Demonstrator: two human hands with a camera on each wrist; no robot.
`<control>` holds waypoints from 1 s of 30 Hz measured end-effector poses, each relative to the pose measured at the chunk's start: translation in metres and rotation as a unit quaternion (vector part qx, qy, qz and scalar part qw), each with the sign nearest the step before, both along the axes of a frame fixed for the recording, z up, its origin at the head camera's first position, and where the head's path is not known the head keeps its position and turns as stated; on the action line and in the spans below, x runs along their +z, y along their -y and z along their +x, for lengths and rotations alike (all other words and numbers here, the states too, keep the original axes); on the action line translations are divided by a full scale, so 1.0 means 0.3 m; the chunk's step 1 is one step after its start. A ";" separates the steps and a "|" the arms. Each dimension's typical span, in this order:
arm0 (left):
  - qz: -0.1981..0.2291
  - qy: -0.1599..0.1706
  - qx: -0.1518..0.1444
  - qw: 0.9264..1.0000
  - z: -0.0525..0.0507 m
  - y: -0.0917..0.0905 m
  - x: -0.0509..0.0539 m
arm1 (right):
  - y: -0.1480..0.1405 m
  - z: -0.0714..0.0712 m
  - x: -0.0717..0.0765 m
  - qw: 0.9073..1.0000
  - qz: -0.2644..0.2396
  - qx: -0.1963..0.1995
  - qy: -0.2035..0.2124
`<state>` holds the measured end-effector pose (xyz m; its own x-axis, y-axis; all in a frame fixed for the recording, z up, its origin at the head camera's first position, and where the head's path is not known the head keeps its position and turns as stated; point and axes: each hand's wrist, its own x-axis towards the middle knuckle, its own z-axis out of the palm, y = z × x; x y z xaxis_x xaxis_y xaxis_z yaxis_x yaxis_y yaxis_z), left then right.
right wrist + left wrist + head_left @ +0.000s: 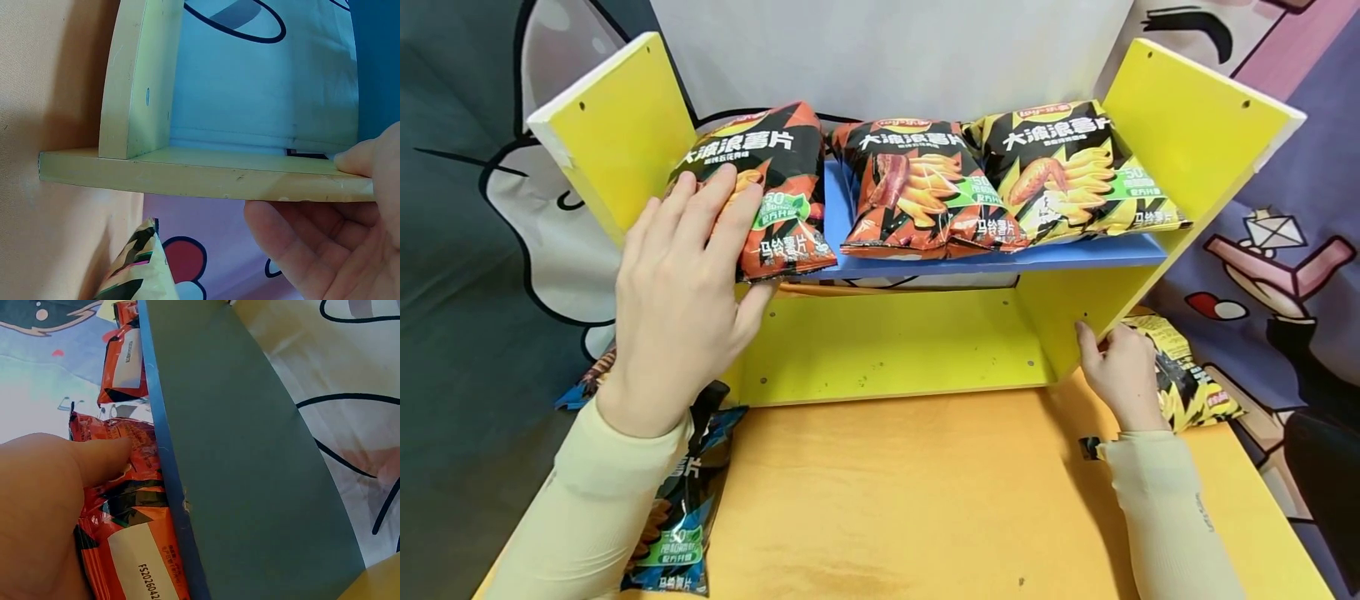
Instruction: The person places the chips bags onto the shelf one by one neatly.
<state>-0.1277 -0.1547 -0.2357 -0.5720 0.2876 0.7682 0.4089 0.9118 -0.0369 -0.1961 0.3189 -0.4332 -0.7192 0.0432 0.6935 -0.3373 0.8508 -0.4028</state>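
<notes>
My left hand (681, 283) lies over the front of a red-and-black potato chip bag (790, 192) at the left end of the blue shelf board (895, 267). Its fingers stretch up across the bag, and in the left wrist view the thumb (106, 456) touches the bag's lower part. My right hand (1123, 379) pinches the front edge of the yellow right side panel (206, 181), thumb on the inner side and fingers outside. Beside the left bag stand another red chip bag (917, 200) and a yellow-and-black chip bag (1075, 179).
Beneath the blue board is the yellow lower shelf (880, 342). A blue-and-black chip bag (688, 517) lies on the orange tabletop (910, 492), under my left forearm. Another yellow chip bag (1187, 375) lies right of the rack, behind my right hand.
</notes>
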 end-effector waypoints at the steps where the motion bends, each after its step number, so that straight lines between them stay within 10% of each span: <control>1: 0.000 0.002 -0.001 1.000 -0.002 -0.001 0.000 | -0.001 0.002 -0.001 1.000 -0.001 -0.001 0.000; 30: -0.020 -0.020 0.005 1.000 -0.039 0.010 -0.027 | 0.002 0.004 0.007 1.000 0.003 -0.004 0.010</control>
<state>-0.1395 -0.1576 -0.2439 -0.5442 0.3130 0.7784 0.3967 0.9135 -0.0899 -0.1950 0.3182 -0.4311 -0.7322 0.0449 0.6796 -0.3231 0.8554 -0.4047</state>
